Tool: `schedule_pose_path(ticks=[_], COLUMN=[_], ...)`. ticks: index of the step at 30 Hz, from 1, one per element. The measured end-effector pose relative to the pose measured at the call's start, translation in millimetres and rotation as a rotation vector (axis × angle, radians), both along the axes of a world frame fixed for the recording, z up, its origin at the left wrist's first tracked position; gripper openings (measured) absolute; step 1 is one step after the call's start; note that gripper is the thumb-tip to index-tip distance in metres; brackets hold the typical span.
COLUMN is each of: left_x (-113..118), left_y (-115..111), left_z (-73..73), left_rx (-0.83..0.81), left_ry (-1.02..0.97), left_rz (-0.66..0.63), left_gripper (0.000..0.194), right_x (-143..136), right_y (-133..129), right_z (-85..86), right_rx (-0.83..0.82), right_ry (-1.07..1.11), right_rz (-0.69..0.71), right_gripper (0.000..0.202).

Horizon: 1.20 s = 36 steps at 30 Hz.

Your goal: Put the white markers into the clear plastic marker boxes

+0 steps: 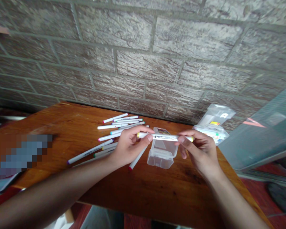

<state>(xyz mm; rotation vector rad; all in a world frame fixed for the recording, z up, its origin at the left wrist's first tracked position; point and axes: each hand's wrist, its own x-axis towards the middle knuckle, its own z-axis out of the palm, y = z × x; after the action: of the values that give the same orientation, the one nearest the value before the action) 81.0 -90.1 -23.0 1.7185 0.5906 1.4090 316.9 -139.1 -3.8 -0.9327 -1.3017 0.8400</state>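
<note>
A white marker with yellow ends (165,137) is held level between both hands. My left hand (131,143) pinches its left end between thumb and fingers. At the other end, my right hand (200,148) grips it the same way. Below and behind the marker, a clear plastic case (160,160) lies on the wooden table. Several white markers with coloured caps (90,152) are spread to the left of the case, some partly hidden by my left hand. One with a red end (137,159) lies just left of the case.
An open clear case with a yellow label (213,119) stands at the table's back right, with things inside. A brick wall (138,66) rises behind the wooden table (143,194). A glass panel (259,133) is at the right, and a blurred-out device (4,184) at the left.
</note>
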Motion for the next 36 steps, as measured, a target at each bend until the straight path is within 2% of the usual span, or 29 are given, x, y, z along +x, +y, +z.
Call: schedule_pose_path(ticks=[9, 18, 24, 31, 36], left_x=[-3.0, 0.3, -1.3, -4.8, -3.3], left_y=[1.6, -0.3, 0.5, 0.9, 1.7], left_z=[-5.0, 0.6, -0.3, -3.5, -4.1], left_rx=[-0.114, -0.029, -0.036, -0.118, -0.084], left_ry=[-0.047, -0.023, -0.04, -0.054, -0.024], left_rz=[-0.072, -0.012, -0.044, -0.116, -0.059], left_gripper=[0.031, 0.018, 0.02, 0.027, 0.026], right_x=[1.1, -4.5, -0.7, 2.9, 2.5], right_y=[-1.2, -2.0, -1.5, -1.2, -0.9], right_z=[2.1, 7.5, 2.6, -0.8, -0.7], right_rx=[0.004, 0.01, 0.003, -0.008, 0.001], right_ry=[-0.042, -0.063, -0.049, -0.027, -0.047], right_rz=[-0.002, -0.023, -0.004, 0.024, 0.006], right_gripper=[0.021, 0.017, 0.016, 0.012, 0.015])
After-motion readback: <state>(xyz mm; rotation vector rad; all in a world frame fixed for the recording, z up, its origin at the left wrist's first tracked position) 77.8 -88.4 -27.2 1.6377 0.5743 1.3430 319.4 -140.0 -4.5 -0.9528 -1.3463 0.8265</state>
